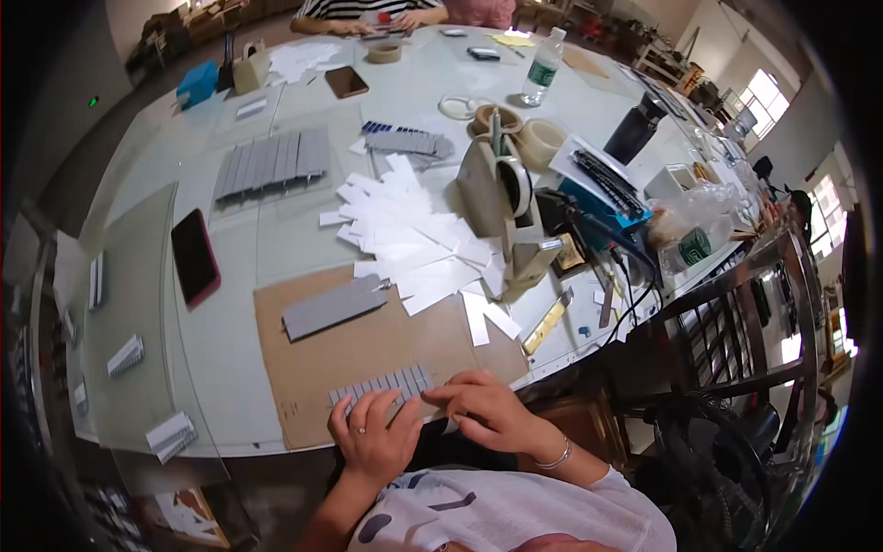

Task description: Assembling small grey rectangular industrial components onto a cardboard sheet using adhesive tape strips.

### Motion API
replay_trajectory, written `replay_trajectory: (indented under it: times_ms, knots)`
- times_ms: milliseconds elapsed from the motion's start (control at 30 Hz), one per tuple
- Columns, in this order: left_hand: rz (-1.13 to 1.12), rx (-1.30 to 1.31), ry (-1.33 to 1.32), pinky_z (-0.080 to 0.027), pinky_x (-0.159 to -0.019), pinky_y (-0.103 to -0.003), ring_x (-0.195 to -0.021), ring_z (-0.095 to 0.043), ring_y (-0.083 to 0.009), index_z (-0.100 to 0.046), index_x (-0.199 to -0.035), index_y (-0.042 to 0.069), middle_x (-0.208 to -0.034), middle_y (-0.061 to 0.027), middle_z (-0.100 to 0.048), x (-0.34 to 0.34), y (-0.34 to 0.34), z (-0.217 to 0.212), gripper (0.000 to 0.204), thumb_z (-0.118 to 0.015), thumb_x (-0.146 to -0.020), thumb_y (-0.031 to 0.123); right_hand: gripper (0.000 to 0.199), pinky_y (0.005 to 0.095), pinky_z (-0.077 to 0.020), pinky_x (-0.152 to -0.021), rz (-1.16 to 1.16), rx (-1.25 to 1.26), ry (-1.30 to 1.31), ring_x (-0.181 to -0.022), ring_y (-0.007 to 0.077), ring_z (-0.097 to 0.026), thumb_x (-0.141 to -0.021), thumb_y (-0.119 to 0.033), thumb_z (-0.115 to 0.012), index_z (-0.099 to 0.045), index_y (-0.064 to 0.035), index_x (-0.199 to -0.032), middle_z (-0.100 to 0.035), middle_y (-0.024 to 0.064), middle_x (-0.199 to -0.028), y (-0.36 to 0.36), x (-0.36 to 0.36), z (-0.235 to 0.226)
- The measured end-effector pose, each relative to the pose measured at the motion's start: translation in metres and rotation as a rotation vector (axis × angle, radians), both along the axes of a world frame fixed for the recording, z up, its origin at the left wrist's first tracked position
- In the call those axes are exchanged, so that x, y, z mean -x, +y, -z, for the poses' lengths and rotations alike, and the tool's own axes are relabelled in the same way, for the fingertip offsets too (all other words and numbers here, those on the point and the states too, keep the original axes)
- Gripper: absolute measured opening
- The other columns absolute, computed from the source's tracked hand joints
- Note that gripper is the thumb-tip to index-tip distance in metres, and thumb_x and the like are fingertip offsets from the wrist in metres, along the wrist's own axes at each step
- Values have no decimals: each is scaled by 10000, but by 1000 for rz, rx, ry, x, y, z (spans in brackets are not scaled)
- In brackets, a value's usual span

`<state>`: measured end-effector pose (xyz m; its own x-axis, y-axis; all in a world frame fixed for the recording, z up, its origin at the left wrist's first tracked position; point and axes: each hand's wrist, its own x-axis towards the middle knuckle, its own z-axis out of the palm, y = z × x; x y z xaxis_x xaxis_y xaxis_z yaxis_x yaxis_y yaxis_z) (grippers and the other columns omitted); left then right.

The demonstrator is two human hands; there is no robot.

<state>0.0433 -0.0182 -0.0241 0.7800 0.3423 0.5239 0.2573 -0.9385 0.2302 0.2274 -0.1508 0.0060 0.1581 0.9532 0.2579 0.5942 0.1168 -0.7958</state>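
Observation:
A grey row of narrow segments lies near the front edge of a brown cardboard sheet. My left hand rests over its near side, fingers spread and slightly bent, a ring on one. From the right, my right hand reaches to the row's right end with the index finger stretched out and the thumb apart below it. My fingers cover part of the row's near edge. Farther up the cardboard sits a flat grey panel, apart from both hands.
White paper strips are heaped beyond the cardboard. A yellow cutter knife, tape dispenser and cables stand right. Left are a phone and small strip stacks. A bottle stands farther back; another person's hands work opposite.

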Motion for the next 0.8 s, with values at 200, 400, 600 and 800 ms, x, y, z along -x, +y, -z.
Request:
replay_trajectory:
  times_ms: [200, 400, 600, 800]
  knots:
    - [0, 19, 11, -303, -1063, -561, -1177, -494, -299, -709, -1076, 134, -1188, -88, -583, -3, 2, 2, 264, -688, -842, 253, 85, 428, -440, -961, 1, -57, -3, -1082, 304, -563, -845, -42, -605, -593, -52, -928, -664, 77, -1256, 4, -4, 5]
    - [-19, -19, 53, -318, -1057, -561, -1161, -498, -282, -710, -1092, 161, -1190, -74, -585, -3, 3, 3, 260, -648, -899, 324, 103, 431, -439, -973, 25, -66, 76, -1083, 308, -562, -861, -40, -594, -618, -34, -962, -665, 85, -1213, 4, -2, 3]
    - [-4, -13, 49, -310, -1068, -574, -1167, -497, -288, -710, -1091, 164, -1193, -75, -581, -3, 1, -1, 254, -665, -882, 301, 64, 405, -458, -940, 52, -121, 277, -1061, 289, -583, -894, -22, -595, -635, -22, -943, -680, 106, -1189, -2, -4, 0]
    - [59, 44, 24, -293, -1072, -574, -1174, -504, -262, -713, -1107, 194, -1222, -57, -577, -5, 2, -4, 301, -729, -808, 233, 85, 335, -463, -798, 270, -129, 316, -858, 228, -590, -782, -15, -620, -689, 5, -827, -681, 92, -892, -22, -16, -19]
